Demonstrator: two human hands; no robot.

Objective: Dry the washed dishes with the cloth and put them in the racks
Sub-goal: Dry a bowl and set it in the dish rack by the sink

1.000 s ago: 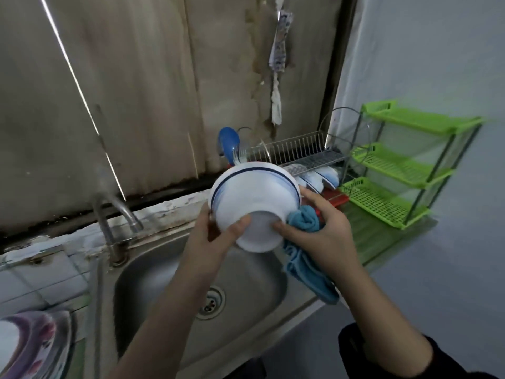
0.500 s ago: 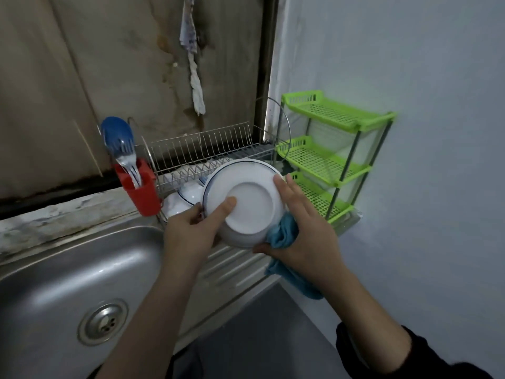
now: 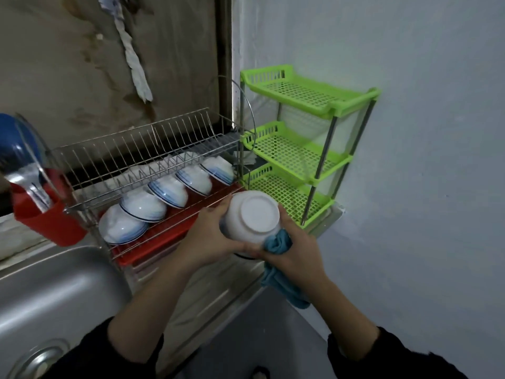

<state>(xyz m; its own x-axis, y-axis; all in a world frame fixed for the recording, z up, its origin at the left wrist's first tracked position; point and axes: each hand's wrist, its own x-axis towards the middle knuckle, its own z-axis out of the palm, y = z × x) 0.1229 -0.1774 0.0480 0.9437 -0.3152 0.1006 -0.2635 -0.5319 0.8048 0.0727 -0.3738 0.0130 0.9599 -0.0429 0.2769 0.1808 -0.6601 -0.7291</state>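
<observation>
Gripping a white bowl (image 3: 254,217) from two sides, both hands are meeting on it above the ribbed steel drainboard (image 3: 218,296), just in front of the right end of the wire rack (image 3: 142,149) and beside the lowest tier of the green shelf (image 3: 300,149). Left hand (image 3: 210,242) is curling round the bowl's left wall, thumb lying underneath. Right hand (image 3: 295,255) is pinching a blue cloth (image 3: 277,242) against the lower right wall, with the cloth's loose end hanging below the wrist. Bowl is tilting base toward the camera: smooth, glazed, round, flat foot ring showing. Rack is showing as thin bright wire, with a row of upright prongs on top. Five bowls (image 3: 169,190) are leaning in a close line on its lower level, white with blue banding at the rims. A red plastic tray (image 3: 169,236) is sitting beneath them. A red plastic cup (image 3: 46,222) is hanging at the rack's left end, holding metal cutlery and a rounded blue utensil (image 3: 13,143); what kind, cannot tell. Green shelf is standing in three tiers of gridded plastic on grey metal posts against a pale blue-grey wall (image 3: 423,132). Brushed steel sink (image 3: 54,291) is lying lower left. A torn, twisted pale strip (image 3: 134,58) is hanging on the stained brown wall behind.
</observation>
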